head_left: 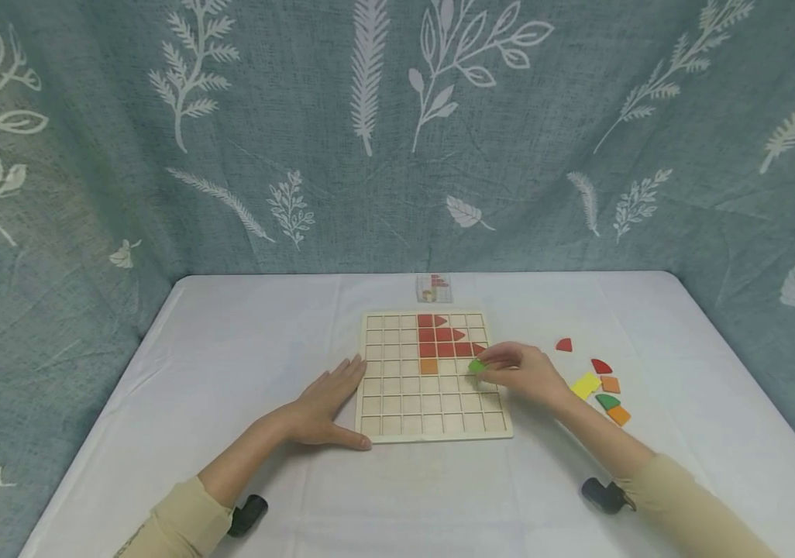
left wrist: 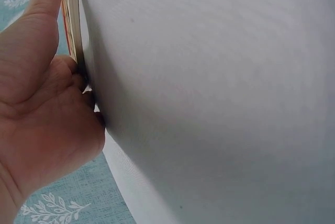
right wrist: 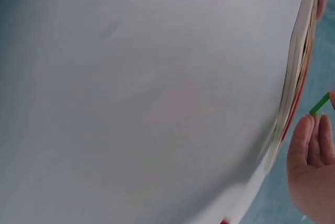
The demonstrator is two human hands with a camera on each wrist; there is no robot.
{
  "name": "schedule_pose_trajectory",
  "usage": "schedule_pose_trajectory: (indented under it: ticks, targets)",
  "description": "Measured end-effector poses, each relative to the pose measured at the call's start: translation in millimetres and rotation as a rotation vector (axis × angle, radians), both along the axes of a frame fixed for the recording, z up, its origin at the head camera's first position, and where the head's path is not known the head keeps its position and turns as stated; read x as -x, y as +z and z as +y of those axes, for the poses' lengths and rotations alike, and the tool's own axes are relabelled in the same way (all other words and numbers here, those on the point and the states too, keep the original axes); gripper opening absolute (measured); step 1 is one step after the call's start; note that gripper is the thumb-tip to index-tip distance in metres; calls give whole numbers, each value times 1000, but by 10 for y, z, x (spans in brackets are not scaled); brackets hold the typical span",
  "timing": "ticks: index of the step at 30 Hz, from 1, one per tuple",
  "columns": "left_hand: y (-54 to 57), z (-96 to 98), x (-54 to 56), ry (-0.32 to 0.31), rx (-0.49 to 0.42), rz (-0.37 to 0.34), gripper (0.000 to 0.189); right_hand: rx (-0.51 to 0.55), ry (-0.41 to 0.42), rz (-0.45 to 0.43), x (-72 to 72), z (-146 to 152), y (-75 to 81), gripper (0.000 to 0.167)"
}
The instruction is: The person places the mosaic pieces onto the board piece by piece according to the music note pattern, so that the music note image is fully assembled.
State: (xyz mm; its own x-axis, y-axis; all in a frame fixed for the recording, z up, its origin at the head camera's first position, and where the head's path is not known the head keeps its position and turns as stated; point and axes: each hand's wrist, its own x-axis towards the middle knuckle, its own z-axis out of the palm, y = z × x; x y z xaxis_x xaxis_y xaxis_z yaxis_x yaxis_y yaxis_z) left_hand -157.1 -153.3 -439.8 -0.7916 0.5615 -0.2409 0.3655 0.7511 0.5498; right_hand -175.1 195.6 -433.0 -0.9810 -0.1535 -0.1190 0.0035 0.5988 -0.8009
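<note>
A wooden grid board (head_left: 390, 403) lies on the white table, with red tiles (head_left: 435, 349) in stepped rows toward its top and one orange square tile (head_left: 428, 366) below them. My left hand (head_left: 324, 403) rests at the board's left edge, fingers extended and thumb by the lower left corner. In the left wrist view the same hand (left wrist: 47, 98) lies along the board's side. Over the board's right side my right hand (head_left: 523, 372) pinches a green tile (head_left: 476, 366) between thumb and fingers. The right wrist view shows this green tile (right wrist: 319, 103) edge-on at the fingertips, above the board.
Loose tiles lie right of the board: red pieces (head_left: 564, 345), a yellow one (head_left: 586, 385), orange squares (head_left: 618, 416) and a dark green piece (head_left: 607, 401). A small pattern card (head_left: 434, 288) lies behind the board. A patterned blue-green curtain (head_left: 397, 194) hangs behind the table.
</note>
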Motion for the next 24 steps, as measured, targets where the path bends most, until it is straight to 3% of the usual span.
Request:
schedule_pose_trajectory:
  ticks: [11,24]
  targets:
    - [-4,-1,9,-4,2,-1,122,-38,252,95,56,-418,-41,22]
    - [-9,-2,9,-5,-1,-3,121,-74,419,258,65,-571,-59,20]
